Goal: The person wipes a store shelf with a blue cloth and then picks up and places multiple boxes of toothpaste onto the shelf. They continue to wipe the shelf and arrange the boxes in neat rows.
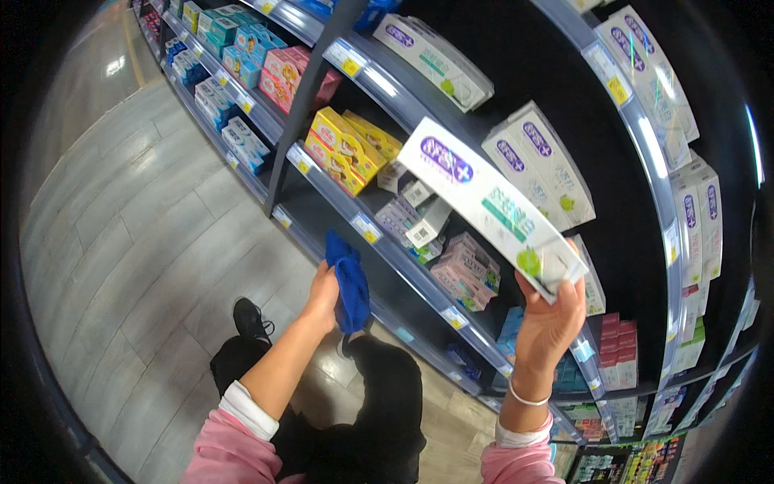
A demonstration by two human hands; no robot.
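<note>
Gripped at its lower right end by my right hand [553,308] is a long white toothpaste box [493,202] with a purple oval and a green strip, raised in front of the shelves. My left hand [326,296] holds a bunched blue cloth [351,281] low by the bottom shelf's edge. Behind the held box, white boxes [541,163] of similar look stand on a shelf, and another white box [435,60] lies on the shelf farther up. Yellow cartons [344,148] and pink cartons [468,272] sit on the shelf between my hands.
Curved shelf edges with price tags [366,227] run diagonally across the view. A dark upright post [305,97] divides the shelving. Pink, teal and blue cartons [242,45] stand beyond it. Red and white boxes [618,351] are at the right. Grey floor tiles [151,242] lie at the left.
</note>
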